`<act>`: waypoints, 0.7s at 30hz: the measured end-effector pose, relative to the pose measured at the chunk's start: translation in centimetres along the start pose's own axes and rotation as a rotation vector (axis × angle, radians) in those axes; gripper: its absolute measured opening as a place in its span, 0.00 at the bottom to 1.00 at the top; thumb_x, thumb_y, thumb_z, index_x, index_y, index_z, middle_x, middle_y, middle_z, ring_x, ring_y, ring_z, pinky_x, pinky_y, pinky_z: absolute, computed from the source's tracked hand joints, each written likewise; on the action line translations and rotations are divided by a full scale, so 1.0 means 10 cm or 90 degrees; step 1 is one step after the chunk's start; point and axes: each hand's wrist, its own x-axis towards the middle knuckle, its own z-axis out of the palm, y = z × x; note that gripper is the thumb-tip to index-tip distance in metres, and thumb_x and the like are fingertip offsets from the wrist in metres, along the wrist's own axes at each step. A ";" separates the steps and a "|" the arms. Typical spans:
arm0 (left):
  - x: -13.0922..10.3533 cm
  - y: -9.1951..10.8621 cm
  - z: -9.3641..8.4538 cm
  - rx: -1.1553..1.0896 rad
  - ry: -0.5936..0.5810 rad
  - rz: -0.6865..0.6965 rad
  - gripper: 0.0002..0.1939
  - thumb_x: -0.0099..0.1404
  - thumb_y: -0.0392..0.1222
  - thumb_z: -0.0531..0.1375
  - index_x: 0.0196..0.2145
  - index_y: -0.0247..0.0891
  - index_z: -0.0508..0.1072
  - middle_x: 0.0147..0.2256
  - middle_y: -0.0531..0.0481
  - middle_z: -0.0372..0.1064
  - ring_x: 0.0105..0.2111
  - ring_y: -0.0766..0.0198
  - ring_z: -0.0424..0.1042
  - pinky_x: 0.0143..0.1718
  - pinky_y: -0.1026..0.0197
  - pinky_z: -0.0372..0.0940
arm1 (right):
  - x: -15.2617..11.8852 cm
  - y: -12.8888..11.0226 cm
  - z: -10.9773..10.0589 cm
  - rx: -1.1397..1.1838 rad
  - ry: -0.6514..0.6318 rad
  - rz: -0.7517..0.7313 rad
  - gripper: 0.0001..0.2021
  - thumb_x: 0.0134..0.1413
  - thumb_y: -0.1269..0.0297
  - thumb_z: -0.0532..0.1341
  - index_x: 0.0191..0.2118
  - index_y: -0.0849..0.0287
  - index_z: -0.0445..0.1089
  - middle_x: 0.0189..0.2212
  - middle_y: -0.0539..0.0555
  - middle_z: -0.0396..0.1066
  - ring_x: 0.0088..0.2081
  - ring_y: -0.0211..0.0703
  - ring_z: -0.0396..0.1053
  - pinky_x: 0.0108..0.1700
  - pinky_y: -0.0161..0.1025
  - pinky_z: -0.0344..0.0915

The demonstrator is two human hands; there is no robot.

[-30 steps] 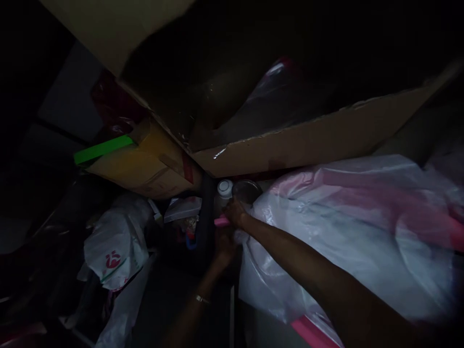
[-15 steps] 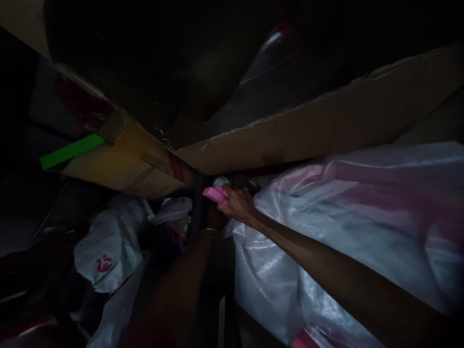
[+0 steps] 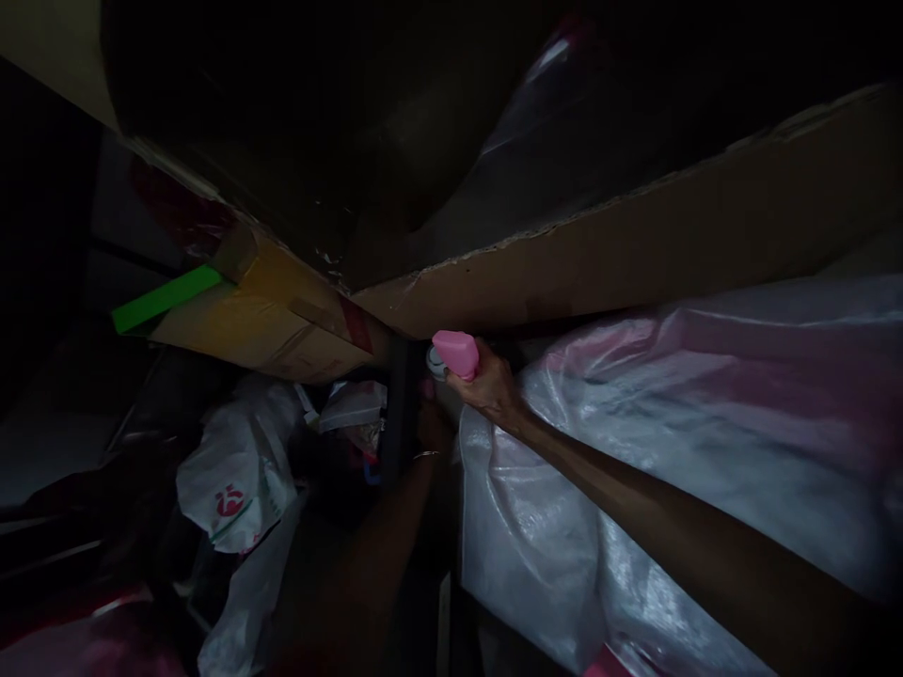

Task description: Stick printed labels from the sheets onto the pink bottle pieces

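Observation:
My right hand (image 3: 488, 384) is closed on a smooth pink plastic object (image 3: 455, 354) with a broad angular end; its exact kind is unclear. A round whitish lid or can top (image 3: 435, 363) lies just left of and behind it. My left hand (image 3: 432, 423) reaches down low into the dark gap, with a thin bracelet at the wrist. Its fingers are lost in shadow, beside a dark upright bar (image 3: 401, 414).
Cardboard box edges (image 3: 599, 254) cross above the hands. To the left are a yellowish carton (image 3: 282, 320) with a green strip (image 3: 166, 299) and a white plastic bag (image 3: 240, 480). A large translucent plastic-wrapped bundle (image 3: 635, 451) lies at right.
My right hand has lifted slightly to the right and turned the pink object, so its broad end now faces up. My left hand stays low. The view has shifted a little.

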 end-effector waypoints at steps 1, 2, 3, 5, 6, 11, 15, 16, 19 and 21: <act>-0.04 -0.01 -0.02 0.010 -0.017 -0.011 0.16 0.67 0.45 0.57 0.48 0.34 0.68 0.43 0.45 0.69 0.39 0.60 0.71 0.40 0.53 0.70 | 0.01 0.00 -0.01 0.017 -0.002 0.009 0.16 0.41 0.57 0.60 0.38 0.58 0.66 0.26 0.48 0.68 0.26 0.38 0.63 0.29 0.34 0.58; -0.10 -0.03 -0.05 0.018 -0.035 -0.015 0.16 0.67 0.46 0.57 0.48 0.33 0.68 0.42 0.45 0.69 0.39 0.61 0.72 0.41 0.52 0.69 | 0.01 -0.01 -0.02 0.031 -0.006 0.020 0.16 0.42 0.56 0.60 0.38 0.59 0.66 0.26 0.48 0.68 0.26 0.38 0.63 0.28 0.34 0.58; -0.18 -0.04 -0.09 0.022 -0.051 -0.009 0.16 0.67 0.46 0.57 0.47 0.33 0.68 0.41 0.46 0.70 0.38 0.61 0.72 0.41 0.52 0.69 | 0.02 -0.03 -0.03 0.040 -0.012 0.029 0.16 0.42 0.56 0.60 0.37 0.59 0.66 0.26 0.48 0.67 0.25 0.37 0.62 0.27 0.34 0.57; -0.39 -0.08 -0.22 0.020 -0.071 0.027 0.14 0.67 0.45 0.56 0.45 0.33 0.70 0.39 0.45 0.72 0.38 0.60 0.73 0.42 0.53 0.68 | 0.01 -0.09 -0.06 0.050 -0.028 0.031 0.15 0.42 0.56 0.60 0.35 0.60 0.67 0.25 0.48 0.66 0.25 0.37 0.61 0.27 0.34 0.57; -0.51 -0.10 -0.29 0.015 -0.074 0.050 0.13 0.67 0.44 0.55 0.44 0.32 0.71 0.39 0.43 0.72 0.39 0.59 0.73 0.43 0.53 0.67 | 0.00 -0.13 -0.09 0.049 -0.038 0.025 0.15 0.41 0.56 0.61 0.35 0.59 0.67 0.25 0.47 0.66 0.25 0.37 0.61 0.27 0.34 0.57; -1.08 -0.19 -0.53 -0.059 -0.067 0.135 0.15 0.68 0.39 0.48 0.46 0.32 0.71 0.42 0.37 0.74 0.44 0.55 0.73 0.45 0.59 0.65 | -0.12 -0.40 -0.42 -0.029 -0.096 0.032 0.16 0.39 0.58 0.61 0.38 0.58 0.67 0.26 0.47 0.67 0.27 0.37 0.62 0.30 0.34 0.58; -1.46 -0.12 -0.50 -0.150 -0.060 0.173 0.19 0.68 0.38 0.46 0.52 0.31 0.67 0.46 0.38 0.73 0.46 0.57 0.72 0.47 0.60 0.65 | -0.25 -0.54 -0.85 -0.120 -0.106 0.115 0.14 0.40 0.58 0.60 0.36 0.59 0.67 0.27 0.49 0.68 0.28 0.38 0.63 0.30 0.34 0.57; -1.55 -0.07 -0.49 -0.167 -0.049 0.176 0.20 0.68 0.38 0.45 0.54 0.29 0.64 0.48 0.36 0.71 0.48 0.56 0.71 0.48 0.59 0.64 | -0.30 -0.56 -0.96 -0.130 -0.095 0.138 0.14 0.40 0.58 0.60 0.35 0.59 0.67 0.27 0.49 0.67 0.27 0.38 0.62 0.30 0.35 0.57; -1.81 0.08 -0.49 -0.206 -0.013 0.191 0.22 0.68 0.38 0.44 0.57 0.27 0.59 0.54 0.34 0.65 0.53 0.55 0.66 0.54 0.57 0.59 | -0.50 -0.61 -1.23 -0.137 -0.068 0.198 0.14 0.40 0.56 0.60 0.32 0.59 0.66 0.25 0.48 0.65 0.25 0.37 0.59 0.28 0.35 0.56; -1.96 0.16 -0.51 -0.228 -0.007 0.209 0.21 0.69 0.38 0.44 0.57 0.29 0.59 0.55 0.35 0.63 0.55 0.56 0.63 0.56 0.57 0.57 | -0.66 -0.64 -1.37 -0.128 -0.041 0.245 0.14 0.40 0.55 0.60 0.32 0.59 0.66 0.24 0.48 0.64 0.25 0.36 0.58 0.28 0.35 0.55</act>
